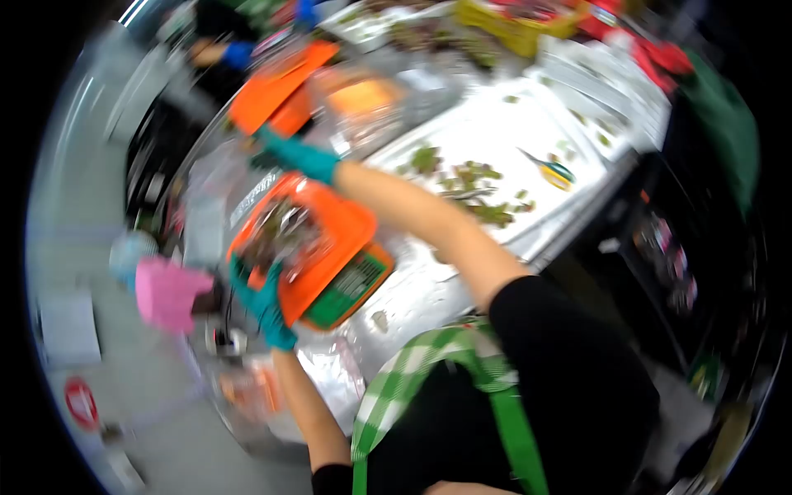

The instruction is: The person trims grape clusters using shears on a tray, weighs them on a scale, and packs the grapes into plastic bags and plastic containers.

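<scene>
An orange weighing scale [356,219] with a green front panel stands before me on the metal table. On its orange pan lies a clear plastic bag [285,233] with dark leafy contents. My left hand [262,304], in a teal glove, is at the pan's near left edge beside the bag, thumb and fingers spread. Also gloved in teal, my right hand [299,157] reaches past the scale, its fingers blurred close to a second orange scale [280,91]. Whether my right hand holds anything, I cannot tell.
A white tray [536,115] holds loose reddish-green leaves [474,186] and yellow-green scissors [554,173]. Clear bags [359,103] lie beyond the scale, and orange-printed packaging [252,388] at the near left. A yellow crate [516,29] stands at the back. A person's blue-gloved hand [238,55] is far left.
</scene>
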The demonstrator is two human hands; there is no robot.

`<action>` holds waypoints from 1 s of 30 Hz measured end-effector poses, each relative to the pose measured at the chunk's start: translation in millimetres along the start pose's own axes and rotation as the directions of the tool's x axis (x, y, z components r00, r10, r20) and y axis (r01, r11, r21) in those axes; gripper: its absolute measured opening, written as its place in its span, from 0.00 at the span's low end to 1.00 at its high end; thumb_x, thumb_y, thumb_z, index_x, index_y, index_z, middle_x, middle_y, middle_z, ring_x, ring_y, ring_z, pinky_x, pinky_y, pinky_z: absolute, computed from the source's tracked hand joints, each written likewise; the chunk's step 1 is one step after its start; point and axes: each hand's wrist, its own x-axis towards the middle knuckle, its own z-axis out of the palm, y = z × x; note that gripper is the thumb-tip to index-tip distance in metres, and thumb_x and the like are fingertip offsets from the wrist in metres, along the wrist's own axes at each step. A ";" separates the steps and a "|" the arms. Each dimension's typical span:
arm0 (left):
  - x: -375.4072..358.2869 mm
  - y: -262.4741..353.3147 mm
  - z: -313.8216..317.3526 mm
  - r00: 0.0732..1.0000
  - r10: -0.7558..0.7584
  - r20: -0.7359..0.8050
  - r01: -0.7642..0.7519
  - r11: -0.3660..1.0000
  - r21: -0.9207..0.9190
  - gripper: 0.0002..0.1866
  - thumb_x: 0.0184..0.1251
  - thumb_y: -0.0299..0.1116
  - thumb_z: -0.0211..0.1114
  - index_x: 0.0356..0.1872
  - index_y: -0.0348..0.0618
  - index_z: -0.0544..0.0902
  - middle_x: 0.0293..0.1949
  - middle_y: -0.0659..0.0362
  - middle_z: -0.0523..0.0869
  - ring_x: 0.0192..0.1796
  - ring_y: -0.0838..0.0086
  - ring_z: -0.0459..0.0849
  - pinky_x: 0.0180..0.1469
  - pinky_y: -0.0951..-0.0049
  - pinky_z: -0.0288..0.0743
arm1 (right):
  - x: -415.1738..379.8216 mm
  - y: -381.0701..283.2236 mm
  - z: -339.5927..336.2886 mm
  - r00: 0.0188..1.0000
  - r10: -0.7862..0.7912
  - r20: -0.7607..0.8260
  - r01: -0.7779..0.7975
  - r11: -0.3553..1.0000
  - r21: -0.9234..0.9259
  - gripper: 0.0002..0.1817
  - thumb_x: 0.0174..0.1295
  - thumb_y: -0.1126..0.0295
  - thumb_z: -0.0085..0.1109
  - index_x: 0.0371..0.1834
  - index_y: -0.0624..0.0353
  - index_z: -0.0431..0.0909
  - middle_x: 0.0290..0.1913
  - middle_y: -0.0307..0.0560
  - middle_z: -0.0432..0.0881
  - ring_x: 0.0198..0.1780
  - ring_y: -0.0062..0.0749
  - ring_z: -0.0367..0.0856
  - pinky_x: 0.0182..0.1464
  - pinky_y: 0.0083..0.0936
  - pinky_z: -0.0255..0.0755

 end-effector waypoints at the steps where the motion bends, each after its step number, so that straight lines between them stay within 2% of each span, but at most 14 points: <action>1: -5.3 -10.3 -2.3 0.997 0.033 -0.072 -0.024 0.992 0.123 0.39 0.43 0.19 0.69 0.60 0.40 0.60 0.57 0.57 0.66 0.57 0.69 0.66 0.59 0.69 0.62 | -0.3 -0.2 0.0 0.999 -0.005 0.037 0.005 1.000 0.002 0.33 0.59 0.46 0.46 0.60 0.59 0.61 0.53 0.47 0.72 0.55 0.31 0.69 0.59 0.28 0.59; 2: -7.5 -22.1 -3.1 0.991 0.070 -0.110 -0.056 0.991 0.124 0.40 0.42 0.22 0.70 0.60 0.40 0.60 0.57 0.56 0.66 0.58 0.68 0.65 0.60 0.69 0.60 | -2.6 -0.7 -0.1 0.997 -0.030 0.074 0.031 0.999 -0.010 0.33 0.59 0.46 0.46 0.60 0.58 0.61 0.53 0.46 0.73 0.54 0.30 0.69 0.58 0.28 0.59; 3: -9.3 -27.8 -3.1 0.984 0.109 -0.140 -0.092 0.988 0.122 0.41 0.41 0.25 0.72 0.60 0.39 0.61 0.57 0.56 0.66 0.59 0.67 0.64 0.62 0.69 0.58 | -1.4 -5.1 2.7 0.973 0.230 0.031 -0.229 0.972 -0.050 0.27 0.59 0.49 0.48 0.54 0.57 0.69 0.50 0.42 0.75 0.52 0.28 0.71 0.58 0.25 0.60; 5: -14.2 -7.2 -1.9 0.934 0.284 -0.215 -0.147 0.857 0.493 0.40 0.42 0.25 0.72 0.59 0.39 0.61 0.56 0.56 0.66 0.58 0.68 0.64 0.59 0.70 0.62 | -8.2 -13.3 10.5 0.946 0.304 0.111 -0.240 0.890 -0.388 0.21 0.56 0.53 0.55 0.43 0.59 0.76 0.47 0.41 0.75 0.51 0.26 0.71 0.58 0.24 0.60; 7: -15.8 -23.3 -5.9 0.919 -0.046 -0.392 0.029 0.998 -0.051 0.38 0.43 0.25 0.71 0.58 0.40 0.62 0.55 0.56 0.67 0.56 0.70 0.66 0.57 0.72 0.65 | -21.0 -6.4 14.6 0.967 0.200 0.157 -0.102 0.870 -0.483 0.16 0.49 0.58 0.63 0.36 0.58 0.79 0.44 0.45 0.77 0.52 0.27 0.70 0.56 0.26 0.61; 8: -18.0 -31.0 -8.2 0.893 -0.223 -0.392 0.083 0.936 -0.343 0.37 0.43 0.24 0.71 0.58 0.40 0.63 0.54 0.56 0.68 0.55 0.71 0.67 0.55 0.73 0.66 | -26.6 -1.3 12.7 0.968 0.134 0.213 0.005 0.836 -0.549 0.16 0.48 0.60 0.64 0.36 0.58 0.78 0.44 0.46 0.77 0.53 0.30 0.70 0.57 0.27 0.61; 12: -16.3 -42.0 -26.6 0.953 -0.118 -0.279 0.080 0.986 -0.145 0.28 0.50 0.24 0.66 0.55 0.42 0.67 0.46 0.58 0.74 0.45 0.76 0.74 0.47 0.77 0.71 | -39.0 1.9 12.9 0.928 -0.051 0.369 0.298 0.697 -0.653 0.16 0.44 0.65 0.67 0.36 0.56 0.77 0.47 0.47 0.77 0.57 0.38 0.68 0.60 0.33 0.59; 15: -20.1 -26.5 -50.8 0.914 -0.405 0.018 0.371 0.820 -0.436 0.22 0.56 0.29 0.61 0.53 0.40 0.70 0.38 0.60 0.77 0.36 0.79 0.76 0.39 0.78 0.72 | -43.1 4.0 8.8 0.923 -0.039 0.382 0.310 0.664 -0.681 0.17 0.45 0.65 0.67 0.39 0.55 0.76 0.53 0.46 0.72 0.62 0.40 0.61 0.63 0.34 0.56; 20: -16.2 -14.9 -69.1 0.811 -0.563 0.158 0.553 0.651 -0.520 0.16 0.64 0.42 0.53 0.45 0.42 0.72 0.28 0.61 0.78 0.27 0.77 0.76 0.30 0.76 0.71 | -51.1 14.7 11.3 0.958 -0.096 0.271 0.278 0.556 -0.783 0.24 0.48 0.59 0.64 0.49 0.55 0.73 0.59 0.52 0.65 0.62 0.43 0.61 0.62 0.33 0.57; 23: -20.2 -7.3 -68.3 0.733 -0.622 0.275 0.680 0.686 -0.258 0.15 0.65 0.44 0.50 0.37 0.41 0.73 0.24 0.59 0.79 0.26 0.74 0.79 0.28 0.75 0.72 | -80.6 21.1 23.2 0.979 -0.128 -0.161 -0.046 0.625 -0.779 0.29 0.53 0.54 0.59 0.54 0.61 0.69 0.61 0.58 0.60 0.63 0.45 0.59 0.62 0.31 0.56; 24: -19.1 -8.9 -70.5 0.723 -0.618 0.310 0.688 0.686 -0.237 0.14 0.65 0.43 0.51 0.38 0.41 0.73 0.25 0.58 0.79 0.27 0.73 0.79 0.29 0.74 0.73 | -90.6 26.2 27.3 0.953 -0.185 -0.240 -0.114 0.515 -0.850 0.31 0.56 0.49 0.53 0.49 0.69 0.69 0.53 0.61 0.69 0.55 0.47 0.69 0.56 0.31 0.63; 26: -14.2 -15.0 -81.2 0.699 -0.603 0.385 0.701 0.686 -0.196 0.14 0.65 0.41 0.51 0.39 0.40 0.73 0.27 0.56 0.80 0.29 0.71 0.80 0.30 0.73 0.74 | -110.3 3.3 28.6 0.810 0.500 -0.306 -0.525 0.385 -0.759 0.32 0.58 0.45 0.47 0.47 0.69 0.68 0.42 0.55 0.77 0.43 0.39 0.77 0.47 0.26 0.70; 28: -13.7 -16.2 -89.6 0.626 -0.615 0.480 0.769 0.588 -0.249 0.12 0.64 0.38 0.52 0.39 0.40 0.74 0.29 0.55 0.81 0.30 0.69 0.81 0.32 0.72 0.75 | -129.5 7.2 34.3 0.686 0.683 -0.250 -0.727 0.642 -0.243 0.24 0.62 0.48 0.42 0.38 0.62 0.71 0.34 0.46 0.79 0.36 0.30 0.79 0.38 0.23 0.73; 30: -11.7 -16.8 -91.9 0.590 -0.637 0.496 0.805 0.514 -0.296 0.11 0.63 0.36 0.54 0.40 0.40 0.74 0.31 0.54 0.82 0.32 0.68 0.81 0.34 0.71 0.76 | -129.3 3.6 37.1 0.719 0.674 -0.166 -0.693 0.712 -0.111 0.17 0.62 0.56 0.45 0.38 0.62 0.68 0.33 0.48 0.78 0.31 0.30 0.79 0.32 0.23 0.75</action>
